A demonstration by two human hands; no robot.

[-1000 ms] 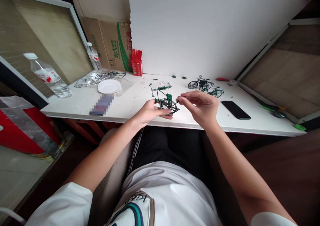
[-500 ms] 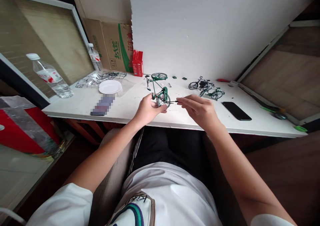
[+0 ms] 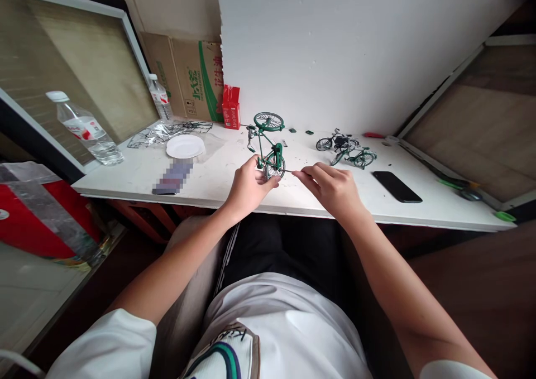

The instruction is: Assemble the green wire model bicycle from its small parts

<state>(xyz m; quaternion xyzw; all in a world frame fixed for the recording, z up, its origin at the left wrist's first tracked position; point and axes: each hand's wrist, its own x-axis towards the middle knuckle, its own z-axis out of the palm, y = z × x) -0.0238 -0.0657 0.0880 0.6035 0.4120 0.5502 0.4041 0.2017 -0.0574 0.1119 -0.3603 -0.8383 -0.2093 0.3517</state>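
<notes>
A green model bicycle [image 3: 268, 144] is held over the front part of the white table [image 3: 209, 187], its one wheel pointing away from me and the other near my fingers. My left hand [image 3: 251, 185] grips it by the near wheel, thumb and fingers closed around the rim. From the right, my right hand [image 3: 329, 185] pinches a thin dark tool [image 3: 288, 171], whose tip meets the right side of the near wheel. Most of the tool's handle is hidden by the fingers.
Right of my hands are a black model bicycle [image 3: 337, 142], a green one [image 3: 360, 158] and a black phone [image 3: 397, 187]. A white plate [image 3: 185, 146], water bottles [image 3: 90, 130] and a red box [image 3: 231, 107] stand to the left.
The bicycle's far wheel has risen and tipped, showing more of its round face. My right hand has shifted slightly left, and less of the tool's dark part shows.
</notes>
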